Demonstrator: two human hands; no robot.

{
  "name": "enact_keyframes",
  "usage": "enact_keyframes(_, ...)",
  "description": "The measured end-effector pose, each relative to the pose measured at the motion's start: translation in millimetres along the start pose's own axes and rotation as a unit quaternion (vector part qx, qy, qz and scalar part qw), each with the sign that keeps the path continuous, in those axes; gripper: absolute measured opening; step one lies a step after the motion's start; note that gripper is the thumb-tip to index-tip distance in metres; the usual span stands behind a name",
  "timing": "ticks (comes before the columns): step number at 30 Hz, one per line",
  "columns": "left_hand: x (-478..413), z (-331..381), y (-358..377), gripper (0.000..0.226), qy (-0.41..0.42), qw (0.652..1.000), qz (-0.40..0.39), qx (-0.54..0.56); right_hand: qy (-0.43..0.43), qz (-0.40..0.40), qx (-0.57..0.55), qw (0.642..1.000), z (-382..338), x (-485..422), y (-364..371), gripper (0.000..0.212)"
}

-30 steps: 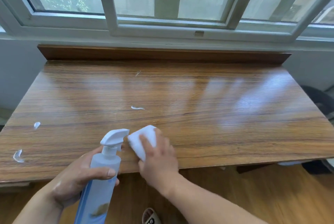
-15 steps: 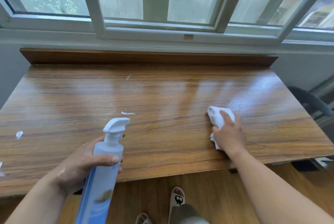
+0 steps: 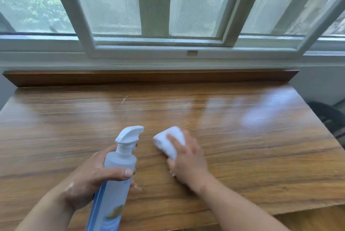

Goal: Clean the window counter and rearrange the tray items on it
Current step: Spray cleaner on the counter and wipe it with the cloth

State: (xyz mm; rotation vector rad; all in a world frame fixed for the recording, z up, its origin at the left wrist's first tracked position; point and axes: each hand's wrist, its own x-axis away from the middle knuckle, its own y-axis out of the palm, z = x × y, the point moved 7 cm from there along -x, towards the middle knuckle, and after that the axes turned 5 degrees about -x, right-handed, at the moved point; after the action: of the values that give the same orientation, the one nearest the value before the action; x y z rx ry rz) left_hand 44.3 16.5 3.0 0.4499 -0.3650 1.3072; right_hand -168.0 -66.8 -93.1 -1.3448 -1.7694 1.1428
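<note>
A wooden counter (image 3: 242, 156) runs under the window. My left hand (image 3: 93, 176) grips a clear blue spray bottle (image 3: 117, 171) with a white trigger head, held upright over the counter's front middle. Just to its right, my right hand (image 3: 186, 158) holds a folded white cloth (image 3: 169, 139) down on the wood, fingers spread over its top and thumb curled at its side. A thin white smear (image 3: 124, 99) lies on the counter further back. No tray shows in the frame.
A raised wooden lip (image 3: 149, 77) lines the counter's back edge below the white window frame (image 3: 158, 48). A dark chair-like object (image 3: 328, 117) stands off the counter's right side. Wet sheen (image 3: 261, 118) shows on the right part of the wood.
My right hand slid the cloth from the right part of the counter back left, next to the bottle. The white smear in the middle is no longer seen. The view moved closer.
</note>
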Motion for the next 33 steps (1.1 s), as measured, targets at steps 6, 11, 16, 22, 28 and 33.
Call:
enact_keyframes(6, -50.8, 23.8, 16.4, 0.064, -0.016, 0.999, -0.009, -0.04, 0.271, 0.102, 0.0, 0.957, 196.9, -92.2, -106.0, 0.067)
enact_keyframes(11, -83.5, 40.7, 20.7, 0.062, -0.015, 0.999, -0.005, -0.045, 0.283, 0.104, 0.025, 0.953, 150.4, -108.5, -83.4, 0.066)
enact_keyframes(16, -102.0, 54.9, 22.5, 0.062, -0.006, 0.999, 0.009, -0.03, -0.044, 0.012, -0.009, 0.999, -15.3, -62.3, -2.5, 0.078)
enact_keyframes(22, -115.6, 62.1, 17.1, 0.07, -0.007, 0.999, 0.022, -0.025, -0.015, 0.016, 0.004, 1.0, 67.5, -100.6, -30.8, 0.074)
enact_keyframes(28, -118.1, 62.8, 20.4, 0.071, -0.007, 1.0, 0.021, -0.016, 0.275, 0.114, 0.014, 0.955, 245.6, -164.9, -129.8, 0.061)
enact_keyframes(33, -110.7, 57.2, 9.7, 0.08, -0.015, 0.999, 0.036, -0.007, 0.35, 0.147, 0.027, 0.925, 253.1, -171.2, -131.0, 0.058)
